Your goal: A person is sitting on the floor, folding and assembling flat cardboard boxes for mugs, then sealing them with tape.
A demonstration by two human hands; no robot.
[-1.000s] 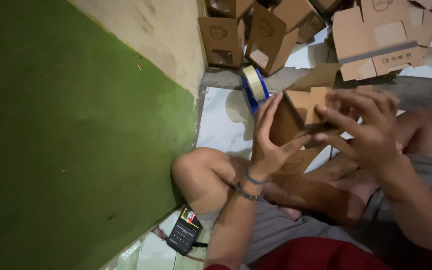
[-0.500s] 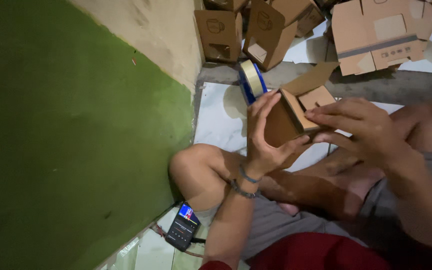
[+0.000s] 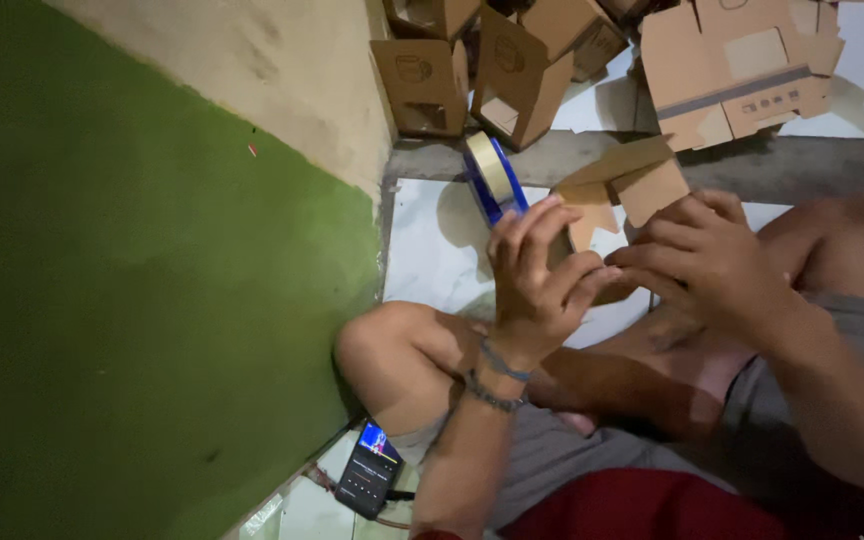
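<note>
From the head camera, the person sits on the floor [image 3: 432,250] beside a green wall [image 3: 152,300], knees bent. Both hands meet around a small cardboard box [image 3: 617,195] held above the lap, its top flaps open and pointing away. The left hand [image 3: 537,280] wraps the near side of the box, fingers spread upward and closed on it; the right hand [image 3: 712,260] grips the far side, fingertips pressing toward the left thumb. Just behind the box a tape roll [image 3: 492,170] on a blue dispenser stands on the floor. More folded cardboard boxes [image 3: 512,70] lie piled further back, and a phone [image 3: 370,480] with a lit screen lies by the knee.

Folding this well probably calls for keeping the walls square with the left hand while the right presses each flap flat along its crease.
</note>
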